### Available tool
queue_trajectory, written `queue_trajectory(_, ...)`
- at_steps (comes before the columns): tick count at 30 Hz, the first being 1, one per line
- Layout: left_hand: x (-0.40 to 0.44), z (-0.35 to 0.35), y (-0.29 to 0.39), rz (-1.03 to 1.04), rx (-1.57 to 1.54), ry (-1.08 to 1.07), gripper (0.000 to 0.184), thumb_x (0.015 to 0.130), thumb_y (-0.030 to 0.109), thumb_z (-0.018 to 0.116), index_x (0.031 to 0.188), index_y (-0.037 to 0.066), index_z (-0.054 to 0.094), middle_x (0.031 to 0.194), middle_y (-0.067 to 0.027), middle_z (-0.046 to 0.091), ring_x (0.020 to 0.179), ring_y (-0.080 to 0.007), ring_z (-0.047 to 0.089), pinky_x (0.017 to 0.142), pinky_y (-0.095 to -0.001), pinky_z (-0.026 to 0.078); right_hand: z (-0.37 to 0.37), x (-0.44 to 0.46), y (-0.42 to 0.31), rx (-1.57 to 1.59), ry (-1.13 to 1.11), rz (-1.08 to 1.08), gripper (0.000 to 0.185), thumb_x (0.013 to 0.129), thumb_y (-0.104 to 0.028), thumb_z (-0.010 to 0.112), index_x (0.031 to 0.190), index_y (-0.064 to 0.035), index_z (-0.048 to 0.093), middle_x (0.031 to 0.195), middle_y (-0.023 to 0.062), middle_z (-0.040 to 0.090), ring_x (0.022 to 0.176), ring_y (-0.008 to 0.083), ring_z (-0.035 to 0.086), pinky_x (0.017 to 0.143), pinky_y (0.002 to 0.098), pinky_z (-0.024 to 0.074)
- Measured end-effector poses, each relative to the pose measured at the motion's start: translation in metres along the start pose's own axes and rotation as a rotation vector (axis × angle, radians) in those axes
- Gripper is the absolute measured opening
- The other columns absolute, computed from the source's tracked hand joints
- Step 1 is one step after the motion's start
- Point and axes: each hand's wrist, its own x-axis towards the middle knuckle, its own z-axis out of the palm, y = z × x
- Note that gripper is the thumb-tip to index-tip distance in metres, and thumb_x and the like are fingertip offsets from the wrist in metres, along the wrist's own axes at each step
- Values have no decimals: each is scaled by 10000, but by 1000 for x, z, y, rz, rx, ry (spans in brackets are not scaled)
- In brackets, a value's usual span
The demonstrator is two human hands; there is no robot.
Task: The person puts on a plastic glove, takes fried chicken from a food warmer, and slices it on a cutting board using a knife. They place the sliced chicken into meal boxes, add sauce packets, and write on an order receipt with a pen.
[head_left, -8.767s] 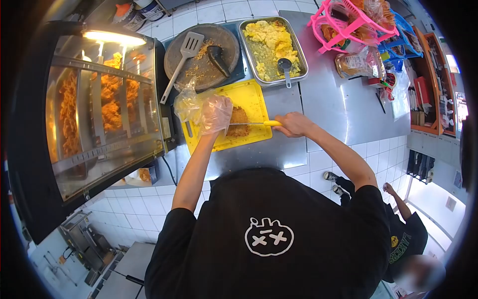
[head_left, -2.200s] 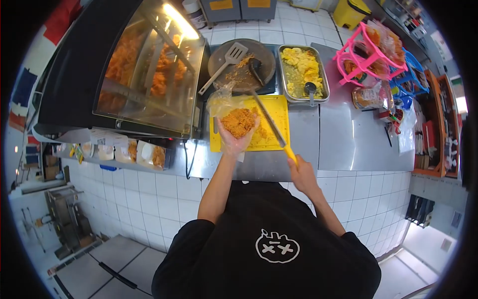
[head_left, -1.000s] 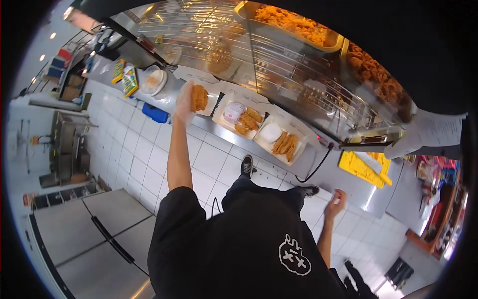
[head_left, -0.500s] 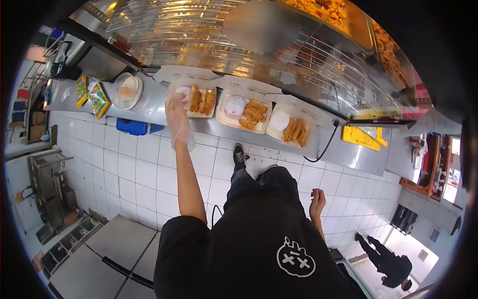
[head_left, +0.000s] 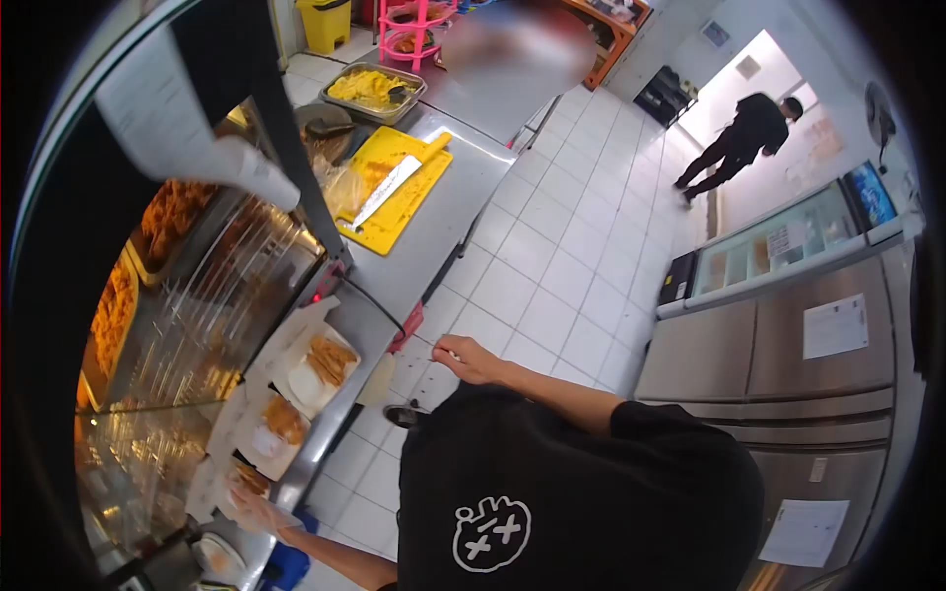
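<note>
Brown crumbed fried pieces [head_left: 251, 480]: lie in the unlidded white cardboard box [head_left: 204, 492] at the lowest end of the row, partly behind gloved fingers.
Left hand [head_left: 258, 512]: wears a clear plastic glove and reaches down over that same box; grip hidden, so no telling whether grasping or already released.
Just changed: carried through the air in the glove a second ago, now down inside the cardboard; view swung away from the case toward the cutting area.
Meaning: leaves fried food in all three boxes, with the cutting tool out of both hands.
Right hand [head_left: 470, 360]: hangs bare before the black T-shirt [head_left: 591, 463], fingers loosely curled; impossible to make out whether grasping anything small.
White cardboard middle box [head_left: 235, 419]: stands just beside, holding golden fried food [head_left: 284, 421] and a white wrapped bundle [head_left: 264, 440].
White cardboard upper box [head_left: 299, 330]: holds tan fried strips [head_left: 331, 360].
Long steel knife with yellow handle [head_left: 386, 190]: rests across the yellow plastic cutting board [head_left: 409, 202], farther up the steel worktop [head_left: 458, 187].
Rectangular metal tray [head_left: 408, 103]: sits beyond, holding yellow food [head_left: 370, 87].
Person in dark clothing [head_left: 739, 138]: stands well apart, near the bright doorway.
</note>
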Motion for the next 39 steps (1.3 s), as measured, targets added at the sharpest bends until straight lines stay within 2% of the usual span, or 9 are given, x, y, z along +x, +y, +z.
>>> queue_trajectory(2, -32, 9, 143, -30, 214, 10, 552, 1077, 398, 493, 1376, -63, 545, 1310, -207, 639, 1204, -320, 623, 1024, -418, 493, -3, -8, -2, 80, 13, 38, 259, 1053, -222, 520, 1047, -14, 675, 975, 118, 706, 909, 225, 668, 795, 364, 527)
queue_trajectory(7, -96, 83, 274, 491, -563, -51, 514, 984, 283, 587, 1342, -84, 547, 1363, -224, 593, 1284, -373, 545, 1119, -472, 385, -53, -27, -23, 516, -201, 206, 270, 1053, -211, 519, 1158, -12, 667, 1084, 82, 715, 980, 197, 664, 862, 346, 520)
queue_trajectory(10, -168, 151, 379, 784, -550, -163, 538, 975, 265, 573, 1401, -49, 479, 1431, -218, 512, 1349, -379, 458, 1151, -491, 321, -86, -39, -68, 715, -502, 97, 415, 1050, -262, 529, 1382, -15, 560, 1359, 123, 612, 1223, 225, 589, 1018, 366, 470)
queue_trajectory(14, -244, 262, 462, 849, -357, -277, 589, 1000, 259, 537, 1499, 3, 359, 1540, -229, 360, 1436, -414, 320, 1184, -527, 242, -108, -47, -97, 642, -401, -237, 662, 1053, -306, 510, 1590, -20, 248, 1623, 170, 302, 1486, 278, 326, 1184, 427, 311)
queue_trajectory(23, -328, 358, 489, 280, -51, -256, 746, 1014, 428, 473, 1634, 134, 181, 1682, -215, 136, 1521, -509, 110, 1179, -673, 98, -134, -48, -22, 682, 22, 82, 679, 1072, -352, 382, 1596, 40, 201, 1625, 189, 276, 1514, 349, 283, 1199, 445, 277)
queue_trajectory(28, -327, 331, 506, 148, 9, -330, 809, 1015, 549, 450, 1636, 121, 158, 1697, -193, 91, 1511, -544, 87, 1168, -701, 97, -144, -55, -58, 629, -199, -255, 714, 1071, -377, 403, 1591, 55, 174, 1642, 224, 245, 1535, 349, 232, 1217, 464, 230)
queue_trajectory(33, -330, 328, 514, 208, -205, -143, 747, 1041, 496, 438, 1630, 115, 182, 1675, -220, 163, 1492, -571, 131, 1181, -685, 133, -141, 0, -53, 879, -225, -249, 678, 1089, -360, 374, 1566, 97, 218, 1628, 193, 294, 1529, 297, 251, 1245, 401, 166)
queue_trajectory(36, -330, 352, 495, 662, 137, 107, 659, 1036, 391, 474, 1593, 92, 290, 1641, -254, 241, 1474, -555, 225, 1189, -635, 200, -147, 21, -62, 784, -97, -416, 637, 1083, -337, 359, 1545, 93, 270, 1582, 193, 369, 1492, 279, 313, 1231, 408, 203)
queue_trajectory(39, -338, 362, 510, 475, -138, 88, 562, 995, 257, 536, 1518, 83, 427, 1600, -238, 345, 1487, -428, 317, 1158, -574, 296, -144, 15, -102, 700, 97, -584, 591, 1068, -305, 356, 1527, 66, 320, 1557, 163, 409, 1440, 285, 388, 1202, 407, 264)
